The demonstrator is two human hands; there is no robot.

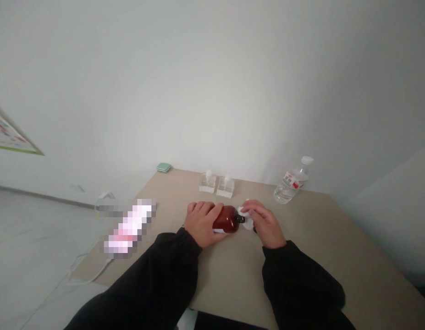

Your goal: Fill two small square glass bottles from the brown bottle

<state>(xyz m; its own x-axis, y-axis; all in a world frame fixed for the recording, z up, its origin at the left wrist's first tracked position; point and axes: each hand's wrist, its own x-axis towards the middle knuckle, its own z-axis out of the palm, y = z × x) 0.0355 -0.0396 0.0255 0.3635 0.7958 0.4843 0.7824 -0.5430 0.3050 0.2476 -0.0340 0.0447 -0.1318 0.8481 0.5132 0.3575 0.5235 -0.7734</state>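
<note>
The table [336, 238] holds a plastic water bottle [290, 183]; two clear square bottles [207, 183]; a green case [163, 167].

At 8 o'clock, a pixelated pink-and-white object [129, 228] is blurred past naming. At 9 o'clock, the frame's edge cuts off a wall poster [9, 135]. At 3 o'clock, a water bottle's label [290, 179] is too small to read. The left hand [201, 223] hides part of a dark red bottle [228, 219], and the right hand [263, 223] covers much of a white tissue [247, 217].

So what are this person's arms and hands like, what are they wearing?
The left sleeve and right sleeve are black, loose and long, reaching the wrists. The left hand and right hand are bare, with no gloves, cables or markings showing.
</note>
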